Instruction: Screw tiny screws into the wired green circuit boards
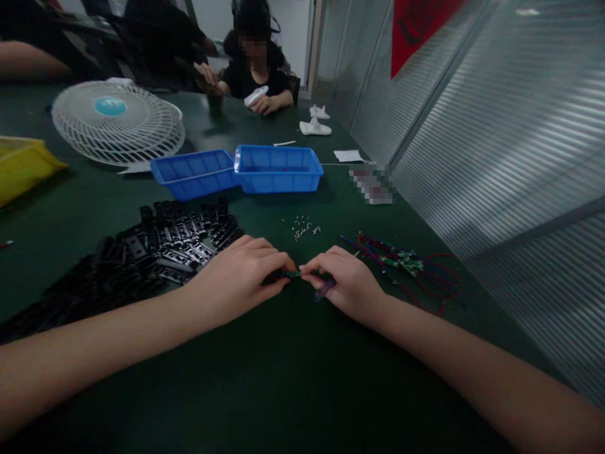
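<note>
My left hand [248, 271] is closed on a small green circuit board [293, 274], pinched between thumb and fingers. My right hand [347, 280] meets its right end with thumb and forefinger, and a purple translucent tool handle [324, 290] sticks out from under the palm. What the right fingertips pinch is too small to tell. Left of my hands lies a large heap of black plastic parts [137, 249]. Small screws [305, 230] are scattered just beyond my fingers. On the right is a pile of green boards with red and blue wires [409, 261].
Two blue bins [278, 183] [198, 176] stand beyond the screws. A white fan grille [118, 123] and a yellow bin [26, 167] are at the left. White parts [316, 128] lie farther back. Across the table a person [258, 75] holds a white object. A ribbed partition runs along the right.
</note>
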Action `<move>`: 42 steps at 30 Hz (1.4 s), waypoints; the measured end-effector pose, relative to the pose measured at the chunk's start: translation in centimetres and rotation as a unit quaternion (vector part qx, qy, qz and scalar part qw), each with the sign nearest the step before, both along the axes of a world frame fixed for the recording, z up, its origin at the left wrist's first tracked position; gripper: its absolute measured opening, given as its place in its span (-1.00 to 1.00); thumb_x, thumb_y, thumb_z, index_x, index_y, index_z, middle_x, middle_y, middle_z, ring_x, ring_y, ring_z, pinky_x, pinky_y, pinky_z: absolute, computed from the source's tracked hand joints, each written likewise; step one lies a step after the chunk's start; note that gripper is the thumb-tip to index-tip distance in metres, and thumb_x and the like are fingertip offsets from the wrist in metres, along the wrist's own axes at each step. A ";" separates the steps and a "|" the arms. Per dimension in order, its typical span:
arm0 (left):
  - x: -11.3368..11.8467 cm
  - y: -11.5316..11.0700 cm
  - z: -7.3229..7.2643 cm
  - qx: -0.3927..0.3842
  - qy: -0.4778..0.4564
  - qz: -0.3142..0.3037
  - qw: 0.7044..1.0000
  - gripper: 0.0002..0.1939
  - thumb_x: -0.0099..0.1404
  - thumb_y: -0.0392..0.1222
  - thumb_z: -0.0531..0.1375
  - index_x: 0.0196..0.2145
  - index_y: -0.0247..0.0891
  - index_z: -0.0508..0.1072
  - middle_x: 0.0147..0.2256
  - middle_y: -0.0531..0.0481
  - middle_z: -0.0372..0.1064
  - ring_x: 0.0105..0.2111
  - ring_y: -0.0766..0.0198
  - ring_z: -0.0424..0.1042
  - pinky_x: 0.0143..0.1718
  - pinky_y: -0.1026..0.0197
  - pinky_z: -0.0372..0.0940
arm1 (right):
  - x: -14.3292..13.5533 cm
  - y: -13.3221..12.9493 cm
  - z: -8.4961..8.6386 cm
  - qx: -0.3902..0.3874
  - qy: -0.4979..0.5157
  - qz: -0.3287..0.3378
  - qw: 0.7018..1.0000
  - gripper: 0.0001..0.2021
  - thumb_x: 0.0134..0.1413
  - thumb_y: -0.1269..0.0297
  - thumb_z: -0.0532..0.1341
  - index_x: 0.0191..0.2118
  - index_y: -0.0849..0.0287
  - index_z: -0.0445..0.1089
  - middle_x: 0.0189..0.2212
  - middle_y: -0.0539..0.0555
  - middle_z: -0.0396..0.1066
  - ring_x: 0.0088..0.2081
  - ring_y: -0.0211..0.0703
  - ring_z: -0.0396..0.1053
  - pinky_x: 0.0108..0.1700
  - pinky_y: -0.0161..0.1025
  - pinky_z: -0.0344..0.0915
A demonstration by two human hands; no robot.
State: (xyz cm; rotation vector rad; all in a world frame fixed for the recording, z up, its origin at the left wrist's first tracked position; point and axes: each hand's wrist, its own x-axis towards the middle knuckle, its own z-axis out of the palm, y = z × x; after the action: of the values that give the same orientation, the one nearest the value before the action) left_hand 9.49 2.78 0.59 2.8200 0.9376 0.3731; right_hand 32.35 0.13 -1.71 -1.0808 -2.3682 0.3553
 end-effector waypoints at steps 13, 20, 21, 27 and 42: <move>0.1 -0.4 0.1 0.101 0.047 -0.059 0.992 -0.80 0.40 -0.21 0.02 -0.22 -0.22 0.45 -0.26 0.01 0.44 -0.23 0.19 0.35 -0.20 0.13 0.10 | 0.0 0.1 -0.3 0.004 0.002 0.002 1.000 -0.90 0.21 0.32 0.14 -0.20 0.17 0.37 -0.26 0.02 0.47 -0.20 -0.18 0.30 -0.14 -0.23 0.24; 0.3 -0.5 0.0 0.102 0.055 -0.061 0.991 -0.83 0.38 -0.21 0.04 -0.22 -0.22 0.44 -0.27 0.01 0.43 -0.23 0.17 0.35 -0.20 0.12 0.10 | 0.0 0.0 0.1 0.006 -0.008 0.004 1.000 -0.88 0.21 0.31 0.13 -0.19 0.18 0.38 -0.26 0.03 0.46 -0.21 -0.17 0.29 -0.15 -0.22 0.24; 0.3 -0.4 0.0 0.093 0.052 -0.059 0.992 -0.84 0.38 -0.20 0.05 -0.22 -0.21 0.43 -0.27 0.01 0.43 -0.22 0.17 0.35 -0.19 0.12 0.10 | 0.0 0.0 0.1 0.006 -0.008 0.005 1.000 -0.88 0.21 0.31 0.13 -0.19 0.18 0.38 -0.26 0.03 0.46 -0.20 -0.17 0.29 -0.15 -0.22 0.24; 0.2 -0.3 -0.2 0.025 0.020 -0.007 0.999 -0.87 0.32 -0.16 0.13 -0.19 -0.20 0.35 -0.27 0.05 0.39 -0.24 0.21 0.34 -0.20 0.13 0.11 | 0.0 -0.1 0.1 0.011 -0.005 0.004 1.000 -0.88 0.20 0.32 0.15 -0.19 0.18 0.38 -0.27 0.03 0.46 -0.22 -0.17 0.28 -0.17 -0.22 0.24; 0.5 -0.2 -0.9 -0.022 -0.009 0.024 0.999 -0.92 0.30 -0.18 0.15 -0.24 -0.19 0.36 -0.30 0.03 0.32 -0.26 0.20 0.29 -0.24 0.14 0.15 | -0.2 -0.1 0.2 0.033 -0.028 0.019 0.999 -0.85 0.17 0.38 0.12 -0.15 0.22 0.36 -0.23 0.09 0.41 -0.18 -0.15 0.28 -0.10 -0.19 0.24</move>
State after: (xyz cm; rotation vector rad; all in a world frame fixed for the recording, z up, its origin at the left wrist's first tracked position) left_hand 9.95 2.61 -0.35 2.7533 1.0000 0.3771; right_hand 32.11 0.00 -1.54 -1.0284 -2.4359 0.2613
